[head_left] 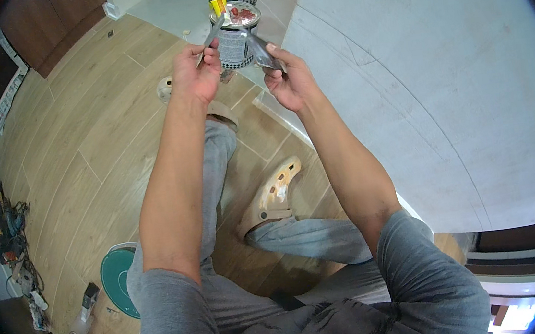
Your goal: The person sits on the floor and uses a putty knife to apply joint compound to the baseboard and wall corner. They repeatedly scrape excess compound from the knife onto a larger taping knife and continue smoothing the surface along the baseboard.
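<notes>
Head view: your left hand (pixel 198 75) is curled tight around a thin grey tool (pixel 213 34), near the left side of the can (pixel 233 48). Your right hand (pixel 294 81) is curled around a wide metal blade (pixel 260 50), near the can's right side. You seem to be working with both tools; the next move likely needs steady hands.

Grey short-sleeved shirt (pixel 432 273), faded grey-blue trousers (pixel 314 238), beige clogs (pixel 267 197) — holed, pale-smeared — with a round dark rivet (pixel 263 215)
</notes>
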The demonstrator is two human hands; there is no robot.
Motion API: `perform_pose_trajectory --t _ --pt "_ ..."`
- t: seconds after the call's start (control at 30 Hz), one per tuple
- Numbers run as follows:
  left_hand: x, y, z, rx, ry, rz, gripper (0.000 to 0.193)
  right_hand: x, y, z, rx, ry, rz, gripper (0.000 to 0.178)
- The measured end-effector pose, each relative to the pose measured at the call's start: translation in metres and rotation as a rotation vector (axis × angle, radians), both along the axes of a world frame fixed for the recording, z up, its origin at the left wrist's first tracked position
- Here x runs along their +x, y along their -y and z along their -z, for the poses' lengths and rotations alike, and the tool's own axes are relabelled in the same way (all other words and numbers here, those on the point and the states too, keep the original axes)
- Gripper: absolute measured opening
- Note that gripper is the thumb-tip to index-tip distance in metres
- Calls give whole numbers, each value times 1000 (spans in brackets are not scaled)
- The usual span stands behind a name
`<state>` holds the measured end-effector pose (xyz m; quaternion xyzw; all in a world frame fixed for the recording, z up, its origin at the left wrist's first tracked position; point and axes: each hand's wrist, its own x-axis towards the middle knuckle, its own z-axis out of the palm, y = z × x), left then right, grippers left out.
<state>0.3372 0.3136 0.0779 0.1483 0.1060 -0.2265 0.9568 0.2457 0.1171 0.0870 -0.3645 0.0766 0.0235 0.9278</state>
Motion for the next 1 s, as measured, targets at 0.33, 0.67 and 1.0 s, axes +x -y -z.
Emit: perform_pose_trajectory --t 0.33,0.67,1.0 --pt "-125 -19 -33 283 273 -194 30 -61 -12 -92 -650 350 249 34" --pt "-210 41 -104 132 400 -172 53 -149 -12 -150 -1127 735 640 48" --pt "-259 45 -146 133 476 -91 37 -202 -5 -167 -1092 883 597 43"
